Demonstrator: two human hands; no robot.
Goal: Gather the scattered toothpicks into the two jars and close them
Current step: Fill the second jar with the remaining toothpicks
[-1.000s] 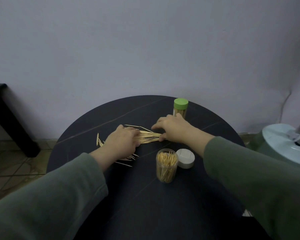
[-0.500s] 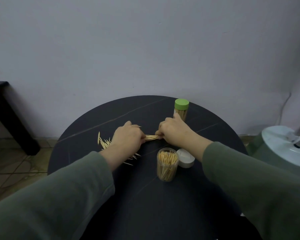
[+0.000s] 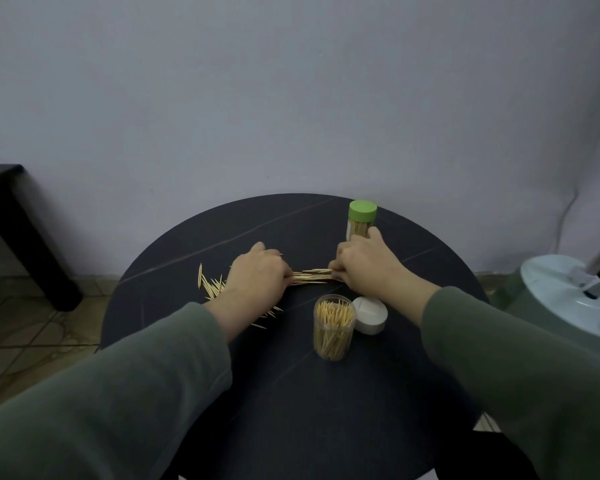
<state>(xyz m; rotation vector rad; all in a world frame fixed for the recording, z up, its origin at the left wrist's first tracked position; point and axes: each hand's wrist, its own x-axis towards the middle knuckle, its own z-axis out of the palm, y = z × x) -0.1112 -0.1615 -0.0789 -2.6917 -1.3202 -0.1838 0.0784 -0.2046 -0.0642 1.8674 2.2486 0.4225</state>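
Now, left hand (image 3: 258, 273) and right hand (image 3: 368, 268) on the dark round worktop (image 3: 291, 393), fingers curled, pinching a bundle of toothpicks (image 3: 310, 276) from both ends. More loose toothpicks (image 3: 211, 285) under the left wrist. Nearer, an open jar (image 3: 333, 329) full of sticks beside its white lid (image 3: 370, 314); behind, a green-lidded jar (image 3: 361, 220), shut.

1. A round dark surface (image 3: 194, 244) stands against a plain pale wall (image 3: 291, 81).
2. A dark table leg (image 3: 25, 237) rests on the tiled floor (image 3: 21, 327) at left.
3. A pale green round appliance (image 3: 551, 299) sits at right, a thin cord (image 3: 568, 209) running up the wall behind it.
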